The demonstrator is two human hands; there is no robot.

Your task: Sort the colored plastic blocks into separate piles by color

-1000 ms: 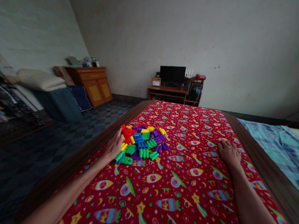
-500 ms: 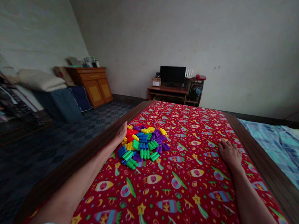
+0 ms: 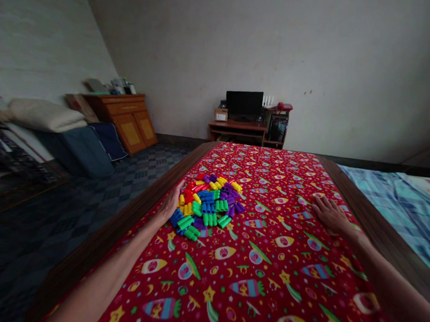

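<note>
A heap of small plastic building pieces (image 3: 208, 204) in red, yellow, blue, green and purple lies on a red rocket-print cloth (image 3: 267, 261) covering a long wooden table. My left hand (image 3: 171, 203) rests against the heap's left side, fingers stretched along it, holding nothing. Over on the right, my right hand (image 3: 329, 214) lies flat on the cloth with fingers spread, well apart from the pieces.
The table's dark wooden edge (image 3: 123, 223) runs along the left, with checkered floor beyond. A bed with a blue plaid sheet (image 3: 398, 201) is on the right. A desk with a monitor (image 3: 243, 104) stands at the far wall, a wooden cabinet (image 3: 126, 119) at left.
My left hand slid forward along the heap's left side, nudging the pieces into a tighter pile. The view shifted slightly. My right hand stayed flat in place.
</note>
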